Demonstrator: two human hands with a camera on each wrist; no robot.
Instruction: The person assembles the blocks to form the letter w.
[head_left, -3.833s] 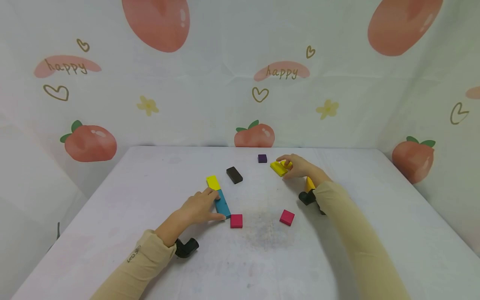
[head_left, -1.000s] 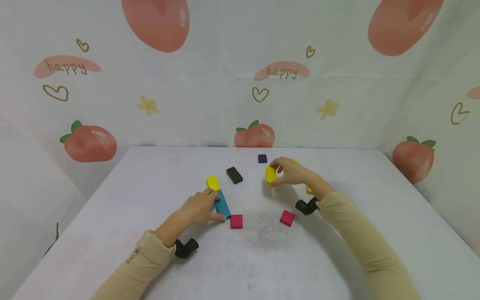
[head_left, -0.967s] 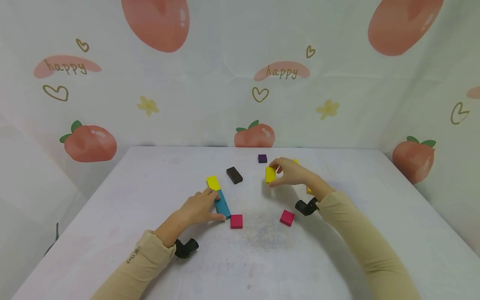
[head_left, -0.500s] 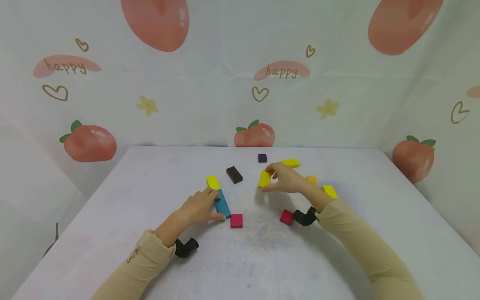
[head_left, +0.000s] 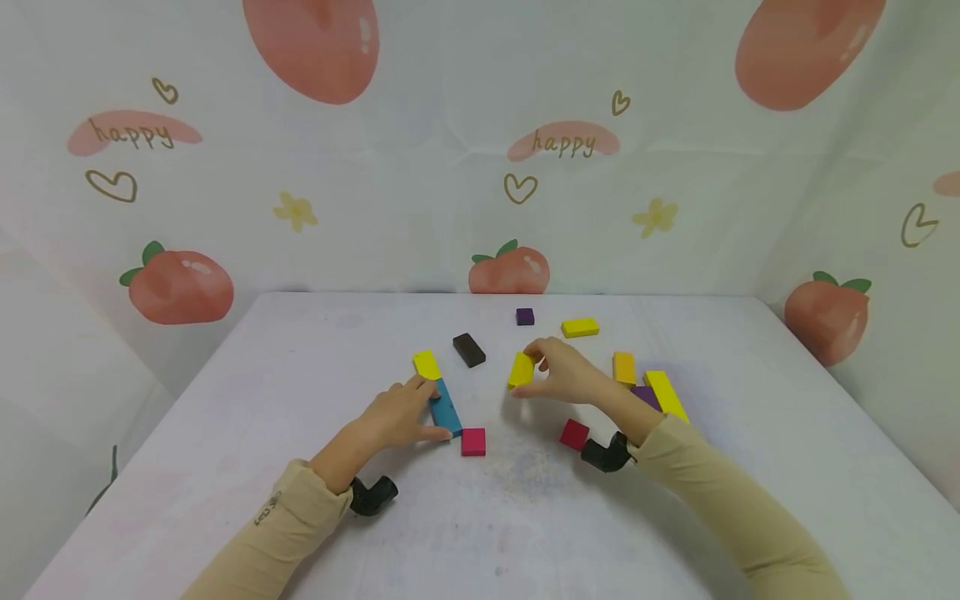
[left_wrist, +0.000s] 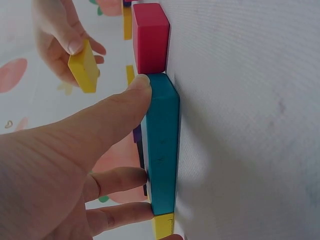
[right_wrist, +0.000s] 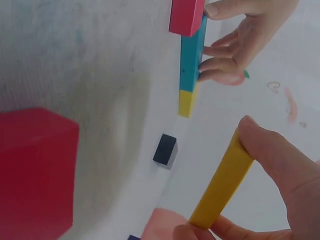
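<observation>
My right hand (head_left: 564, 372) pinches a yellow block (head_left: 521, 370) by its ends, thumb at one and fingers at the other, raised off the table. The same yellow block (right_wrist: 222, 182) shows large in the right wrist view. My left hand (head_left: 396, 414) rests on a long blue block (head_left: 446, 410), its thumb and fingertips touching the upper face with the fingers spread. A small yellow block (head_left: 427, 364) lies end to end with the blue block on the far side. A red block (left_wrist: 151, 39) sits against its near end.
On the white table (head_left: 480, 533) lie a black block (head_left: 468, 350), a purple block (head_left: 525, 317), a yellow block (head_left: 581, 327), an orange block (head_left: 623, 367), a long yellow block (head_left: 664, 395), another purple block (head_left: 646, 397) and a second red block (head_left: 574, 434). A printed curtain hangs behind.
My right hand took hold of the yellow block at the back right, lifted it and carried it left and nearer. The left hand and its blocks have stayed in place.
</observation>
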